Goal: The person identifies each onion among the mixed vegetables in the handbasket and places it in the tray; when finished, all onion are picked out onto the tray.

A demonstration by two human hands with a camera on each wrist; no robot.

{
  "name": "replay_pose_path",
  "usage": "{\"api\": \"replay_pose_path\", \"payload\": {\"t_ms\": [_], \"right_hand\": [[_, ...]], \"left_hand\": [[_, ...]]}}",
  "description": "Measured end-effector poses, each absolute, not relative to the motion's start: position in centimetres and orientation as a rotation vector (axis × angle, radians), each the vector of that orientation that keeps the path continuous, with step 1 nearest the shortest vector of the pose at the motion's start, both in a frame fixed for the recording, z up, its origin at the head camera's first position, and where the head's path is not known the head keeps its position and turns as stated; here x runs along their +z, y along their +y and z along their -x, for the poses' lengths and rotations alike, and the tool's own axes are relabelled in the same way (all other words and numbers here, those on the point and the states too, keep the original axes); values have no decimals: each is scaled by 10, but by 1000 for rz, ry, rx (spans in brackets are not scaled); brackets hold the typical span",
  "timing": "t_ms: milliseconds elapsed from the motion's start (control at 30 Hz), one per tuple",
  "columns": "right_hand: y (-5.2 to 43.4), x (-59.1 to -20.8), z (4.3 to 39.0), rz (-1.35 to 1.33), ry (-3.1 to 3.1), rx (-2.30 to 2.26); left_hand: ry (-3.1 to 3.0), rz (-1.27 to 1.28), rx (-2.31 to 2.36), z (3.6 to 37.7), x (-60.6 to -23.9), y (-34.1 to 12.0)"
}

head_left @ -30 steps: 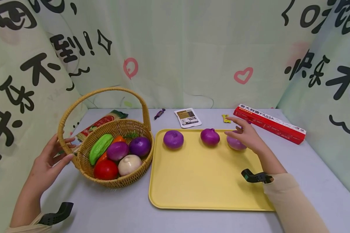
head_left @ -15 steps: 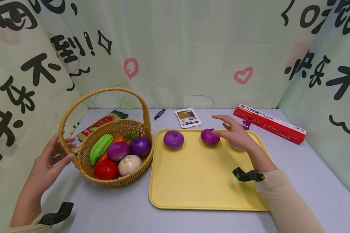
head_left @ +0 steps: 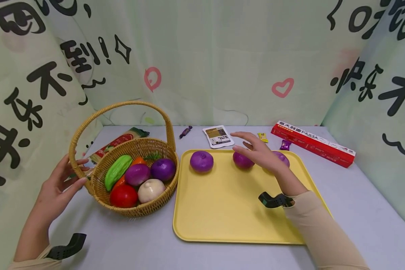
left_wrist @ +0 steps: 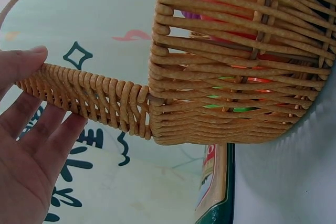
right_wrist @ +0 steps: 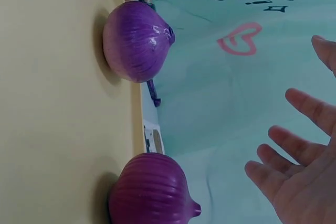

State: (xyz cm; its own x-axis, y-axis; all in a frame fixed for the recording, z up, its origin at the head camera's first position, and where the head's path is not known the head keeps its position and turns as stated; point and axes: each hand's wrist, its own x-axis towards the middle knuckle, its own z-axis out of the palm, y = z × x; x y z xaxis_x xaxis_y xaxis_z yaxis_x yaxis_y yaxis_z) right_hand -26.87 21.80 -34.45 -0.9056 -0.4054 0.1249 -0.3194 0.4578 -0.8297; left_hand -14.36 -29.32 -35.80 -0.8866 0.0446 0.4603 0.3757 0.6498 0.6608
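Observation:
My left hand (head_left: 55, 191) pinches the side of the handle (left_wrist: 100, 95) of a wicker basket (head_left: 138, 213), thumb on one face and fingers on the other. Inside lie a tomato (head_left: 123, 196), a green bumpy vegetable (head_left: 118, 172), a white onion (head_left: 150, 190), two purple onions (head_left: 137, 174) and something orange. My right hand (head_left: 261, 153) hovers with spread fingers over the yellow tray (head_left: 229, 213), holding nothing. Along the tray's far side sit three purple onions: one at left (head_left: 201, 161), one in the middle (head_left: 242, 162) partly behind my fingers, and one at right (head_left: 282, 157), mostly hidden.
Behind the tray lie a dark-wrapped candy (head_left: 185, 131), a white pouch (head_left: 218, 136), a yellow packet (head_left: 262, 137), a purple packet (head_left: 285, 145) and a red pasta box (head_left: 312, 143). A red-and-green package (head_left: 113, 144) lies behind the basket. Printed curtains (head_left: 239, 67) enclose the table.
My right hand has moved left from above the right onion to the middle onion, uncovering the purple packet and part of the right onion. My left hand stays on the basket handle.

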Motion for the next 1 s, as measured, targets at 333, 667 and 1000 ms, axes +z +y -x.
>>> {"api": "replay_pose_path", "payload": {"t_ms": [333, 667, 1000], "right_hand": [[199, -340, 271, 749, 2582, -1436], [176, -335, 272, 856, 2557, -1428], [156, -330, 270, 949, 2519, -1433]], "left_hand": [[-2478, 296, -1110, 144, -358, -293], [-2478, 294, -1106, 144, -359, -293], [-2468, 312, -1117, 143, -358, -292]]}}
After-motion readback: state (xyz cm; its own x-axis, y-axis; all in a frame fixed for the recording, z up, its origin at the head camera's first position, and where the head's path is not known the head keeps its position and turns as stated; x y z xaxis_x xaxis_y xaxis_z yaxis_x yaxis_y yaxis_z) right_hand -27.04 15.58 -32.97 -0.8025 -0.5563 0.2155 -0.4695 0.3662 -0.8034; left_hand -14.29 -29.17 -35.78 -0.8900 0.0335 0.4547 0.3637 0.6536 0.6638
